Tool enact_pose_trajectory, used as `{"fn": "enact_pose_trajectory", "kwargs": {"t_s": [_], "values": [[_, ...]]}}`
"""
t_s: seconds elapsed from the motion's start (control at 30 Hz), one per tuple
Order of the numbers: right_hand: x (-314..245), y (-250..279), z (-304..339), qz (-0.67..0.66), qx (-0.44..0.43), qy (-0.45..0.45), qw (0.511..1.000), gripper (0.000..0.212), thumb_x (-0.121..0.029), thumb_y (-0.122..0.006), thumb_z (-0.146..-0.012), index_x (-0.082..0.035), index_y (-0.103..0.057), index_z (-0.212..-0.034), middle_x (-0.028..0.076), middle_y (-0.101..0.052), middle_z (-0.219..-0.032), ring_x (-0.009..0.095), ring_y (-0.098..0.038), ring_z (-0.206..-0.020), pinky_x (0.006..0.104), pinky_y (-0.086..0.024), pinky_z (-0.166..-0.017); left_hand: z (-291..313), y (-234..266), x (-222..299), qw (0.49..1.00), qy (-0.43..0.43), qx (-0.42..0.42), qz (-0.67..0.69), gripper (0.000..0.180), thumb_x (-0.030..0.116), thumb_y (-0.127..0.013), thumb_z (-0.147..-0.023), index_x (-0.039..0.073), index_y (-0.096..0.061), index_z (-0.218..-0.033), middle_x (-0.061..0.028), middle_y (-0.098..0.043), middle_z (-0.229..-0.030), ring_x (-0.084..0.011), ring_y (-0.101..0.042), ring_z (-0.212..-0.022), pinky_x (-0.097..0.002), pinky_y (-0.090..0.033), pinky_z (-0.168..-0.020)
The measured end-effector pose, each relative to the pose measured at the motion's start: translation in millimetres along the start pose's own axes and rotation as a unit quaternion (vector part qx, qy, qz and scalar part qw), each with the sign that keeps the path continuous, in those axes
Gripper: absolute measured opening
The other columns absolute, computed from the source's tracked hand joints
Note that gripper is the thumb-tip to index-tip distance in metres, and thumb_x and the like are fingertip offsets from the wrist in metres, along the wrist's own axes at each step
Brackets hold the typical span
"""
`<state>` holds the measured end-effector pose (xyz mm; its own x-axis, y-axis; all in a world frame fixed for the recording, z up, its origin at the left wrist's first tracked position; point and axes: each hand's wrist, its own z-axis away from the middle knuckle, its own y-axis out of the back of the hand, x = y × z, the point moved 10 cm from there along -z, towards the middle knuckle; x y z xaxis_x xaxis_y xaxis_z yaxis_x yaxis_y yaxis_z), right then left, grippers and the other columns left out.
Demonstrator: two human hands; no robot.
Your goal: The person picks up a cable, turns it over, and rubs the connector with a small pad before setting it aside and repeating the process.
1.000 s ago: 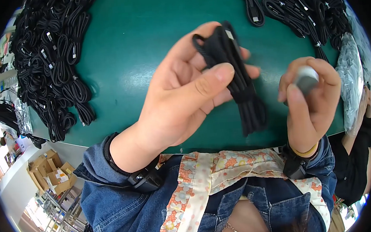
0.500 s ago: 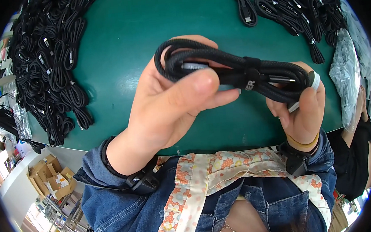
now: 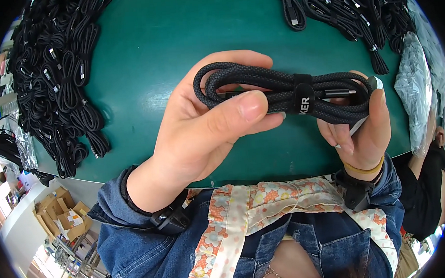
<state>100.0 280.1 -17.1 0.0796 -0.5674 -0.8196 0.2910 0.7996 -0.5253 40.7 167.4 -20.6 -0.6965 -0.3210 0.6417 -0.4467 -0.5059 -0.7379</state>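
A coiled black braided USB cable is held level above the table, bound by a black strap with pale lettering. One slim metal-tipped plug shows inside the coil, right of the strap. My left hand is closed on the coil's left end, thumb in front and fingers behind. My right hand is closed at the right end, partly hidden behind the loops. Something white sits at a right fingertip, and a pale edge shows below the coil; I cannot make out what it is.
Black coiled cables heap up on the green table at the left and far right. Clear plastic bags lie at the right edge, near another person's arm. Cardboard boxes stand beyond the lower left.
The cable has been tilted so its strap and plug face me more fully. My left hand has shifted slightly to the right and down.
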Motion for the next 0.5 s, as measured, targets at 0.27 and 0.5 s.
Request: {"fn": "enact_pose_trajectory", "kwargs": {"t_s": [0.27,0.5], "values": [[-1.8,-4.8,-1.8,0.010,-0.008,0.000,1.000,0.047,-0.040,-0.036,-0.084,0.005,-0.047,-0.076,0.005,-0.043,-0.041,0.009,-0.034,-0.030,0.0203,-0.030,-0.034,-0.3,0.9,-4.1,1.000,0.022,0.008,-0.004,0.047,0.016,-0.049,-0.079,-0.010,-0.026,-0.112,-0.0227,-0.047,-0.102,-0.0290,-0.053,-0.091,-0.0320,-0.049,-0.077],[-3.3,-2.2,-0.4,0.018,-0.003,0.009,1.000,0.045,-0.040,-0.040,-0.082,0.004,-0.046,-0.072,0.005,-0.042,-0.040,0.008,-0.036,-0.032,0.0197,-0.031,-0.034,-2.1,1.9,-9.4,0.998,0.037,0.013,0.044,0.041,0.012,-0.048,-0.079,-0.010,-0.030,-0.109,-0.0223,-0.047,-0.102,-0.0285,-0.054,-0.089,-0.0338,-0.049,-0.076]]}}
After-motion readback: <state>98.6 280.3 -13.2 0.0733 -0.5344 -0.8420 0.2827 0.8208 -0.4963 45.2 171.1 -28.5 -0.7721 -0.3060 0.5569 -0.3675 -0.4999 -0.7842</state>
